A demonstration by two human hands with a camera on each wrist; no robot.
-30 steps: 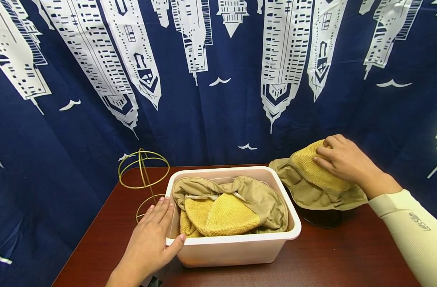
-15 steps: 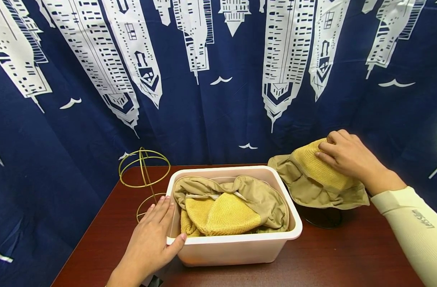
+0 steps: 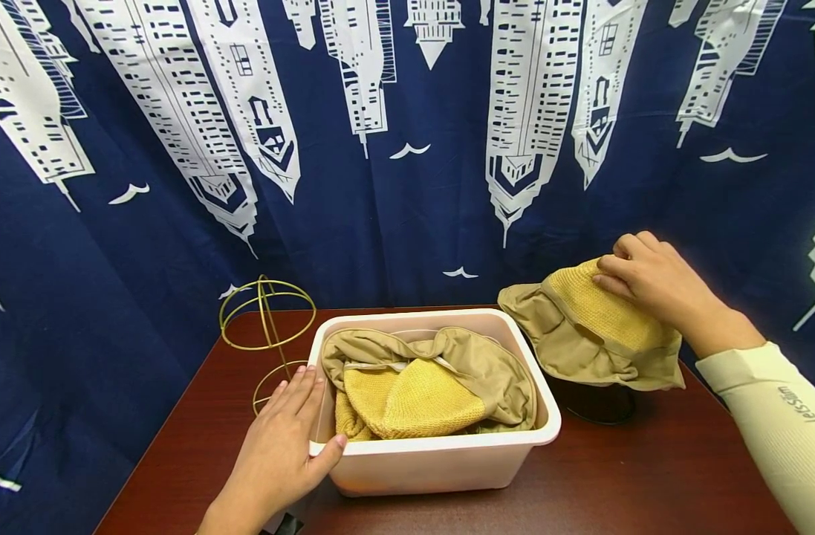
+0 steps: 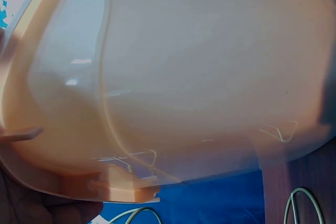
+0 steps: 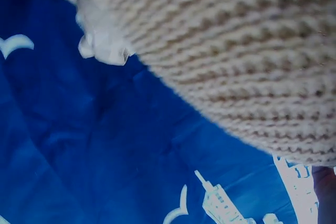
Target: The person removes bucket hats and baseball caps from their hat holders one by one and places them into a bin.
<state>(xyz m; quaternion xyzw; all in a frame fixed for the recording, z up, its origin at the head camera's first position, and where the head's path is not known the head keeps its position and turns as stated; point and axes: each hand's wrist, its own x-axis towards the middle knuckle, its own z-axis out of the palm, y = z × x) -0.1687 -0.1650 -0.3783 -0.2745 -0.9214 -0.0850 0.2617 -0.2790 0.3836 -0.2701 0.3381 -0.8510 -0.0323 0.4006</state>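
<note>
My right hand pinches the top of a bucket hat with a yellow woven crown and a wide khaki brim. The hat tilts above a dark round base, and its weave fills much of the right wrist view. With fingers straight, my left hand rests on the left rim of a pale plastic bin, its thumb at the front corner. In the left wrist view the bin's smooth wall takes up most of the picture. Inside the bin lies similar folded yellow and khaki headwear.
A gold wire hat stand rises left of the bin, behind my left hand. The reddish-brown table ends at a navy curtain printed with white buildings. A small black object shows by my left wrist.
My right hand has risen slightly and shifted right, pulling the hat's crown up and tilting it more. The left hand and the bin stay where they were.
</note>
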